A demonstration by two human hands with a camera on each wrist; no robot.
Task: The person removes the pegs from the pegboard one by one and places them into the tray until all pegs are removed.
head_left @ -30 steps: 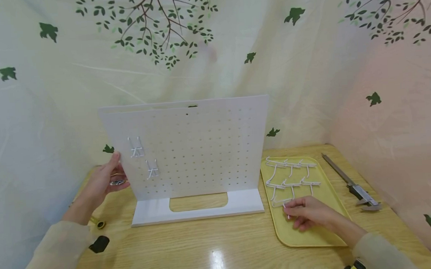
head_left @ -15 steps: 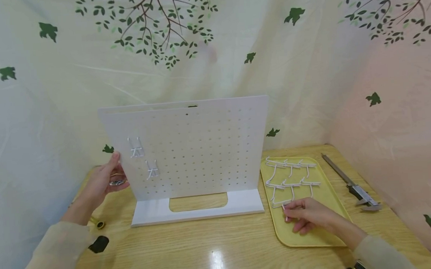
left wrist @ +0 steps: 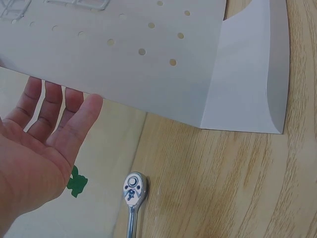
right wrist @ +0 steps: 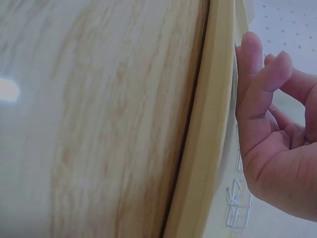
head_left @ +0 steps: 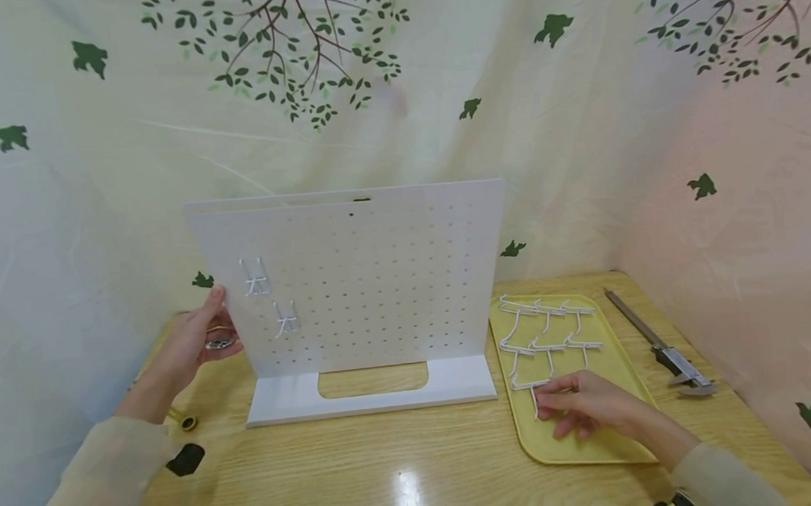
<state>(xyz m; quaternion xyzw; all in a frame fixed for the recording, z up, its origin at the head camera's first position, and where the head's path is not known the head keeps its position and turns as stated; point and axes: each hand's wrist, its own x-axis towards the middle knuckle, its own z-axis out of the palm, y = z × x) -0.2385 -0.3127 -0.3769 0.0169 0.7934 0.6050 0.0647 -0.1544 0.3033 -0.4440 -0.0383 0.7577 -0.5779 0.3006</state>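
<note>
A white pegboard [head_left: 393,284] stands upright on its base, with two white wire hooks on its left part, an upper hook [head_left: 257,282] and a lower hook [head_left: 286,320]. My left hand [head_left: 193,342] grips the board's left edge; in the left wrist view several fingers [left wrist: 52,106] go up to that edge and their tips are partly hidden. Over the yellow tray [head_left: 607,426] my right hand [head_left: 585,405] pinches the arm of the nearest wire hook [head_left: 535,401], which lies on the tray. In the right wrist view the hand hides that hook.
Several more white hooks [head_left: 549,346] lie in rows on the tray. A caliper [head_left: 665,350] lies right of it. A ratchet wrench [left wrist: 132,191] and a brass-coloured fitting [head_left: 184,420] lie left of the board. A printed curtain [head_left: 399,131] hangs behind.
The hook at my right fingertips has turned slightly, its arm now pointing more toward me. My right hand shifted only a little. The left hand and the board have stayed put.
</note>
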